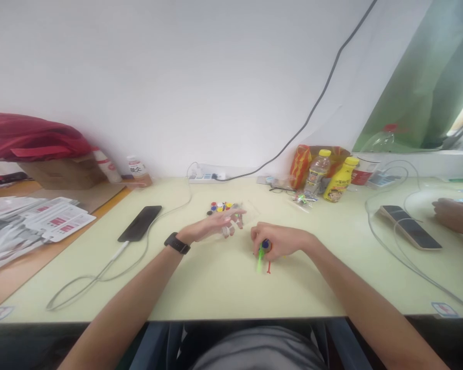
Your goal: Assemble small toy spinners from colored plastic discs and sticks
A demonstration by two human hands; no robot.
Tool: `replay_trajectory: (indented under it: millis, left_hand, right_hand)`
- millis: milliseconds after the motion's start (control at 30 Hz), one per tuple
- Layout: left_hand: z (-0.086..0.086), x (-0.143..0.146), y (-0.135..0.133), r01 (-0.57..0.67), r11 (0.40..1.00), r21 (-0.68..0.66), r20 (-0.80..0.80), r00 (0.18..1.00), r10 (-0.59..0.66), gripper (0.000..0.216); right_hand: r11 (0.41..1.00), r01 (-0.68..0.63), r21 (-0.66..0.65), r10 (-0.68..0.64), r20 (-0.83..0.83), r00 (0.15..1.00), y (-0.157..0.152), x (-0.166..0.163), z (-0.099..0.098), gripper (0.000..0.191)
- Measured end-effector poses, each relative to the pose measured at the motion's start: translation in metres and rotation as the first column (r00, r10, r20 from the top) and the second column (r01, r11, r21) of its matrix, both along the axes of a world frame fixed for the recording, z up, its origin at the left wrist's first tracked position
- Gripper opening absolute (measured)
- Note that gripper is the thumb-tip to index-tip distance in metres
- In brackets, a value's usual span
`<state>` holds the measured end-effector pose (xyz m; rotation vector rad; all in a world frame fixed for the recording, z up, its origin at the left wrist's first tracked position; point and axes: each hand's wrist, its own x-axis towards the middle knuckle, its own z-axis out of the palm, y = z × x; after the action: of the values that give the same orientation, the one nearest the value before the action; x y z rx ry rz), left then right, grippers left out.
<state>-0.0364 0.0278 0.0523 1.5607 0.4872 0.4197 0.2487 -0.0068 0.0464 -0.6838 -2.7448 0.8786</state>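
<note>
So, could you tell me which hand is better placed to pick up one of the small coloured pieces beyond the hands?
Probably the left hand. It is open and blurred, its fingertips right beside the coloured pieces. The right hand is closed around a green and blue toy part, and lies farther away.

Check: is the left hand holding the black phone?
No. The left hand hovers open near the small coloured pieces, while the black phone lies apart on the table.
</note>
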Motion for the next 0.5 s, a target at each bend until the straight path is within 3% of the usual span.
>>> replay_trajectory:
  millis: [133,267,400,500]
  left_hand:
    - [0.000,0.000,0.000,0.001,1.000,0.003,0.002,1.000,-0.001,0.061]
    - [0.000,0.001,-0.001,0.003,1.000,-0.004,0.009,1.000,-0.003,0.062]
    - [-0.001,0.001,0.000,-0.004,1.000,-0.008,-0.005,1.000,0.004,0.065]
    - [-0.001,0.001,0.001,0.003,1.000,-0.001,-0.012,1.000,-0.003,0.065]
  right_hand:
    - [0.999,0.016,0.028,-0.016,0.009,1.000,-0.001,-0.004,-0.002,0.024]
    - [0.999,0.041,-0.007,-0.041,-0.094,0.995,-0.002,-0.002,0.007,0.011]
    - [0.983,0.168,-0.081,-0.183,-0.240,0.953,-0.002,0.012,0.027,0.006]
    - [0.941,0.301,-0.157,-0.339,-0.401,0.851,0.000,0.029,0.040,0.015]
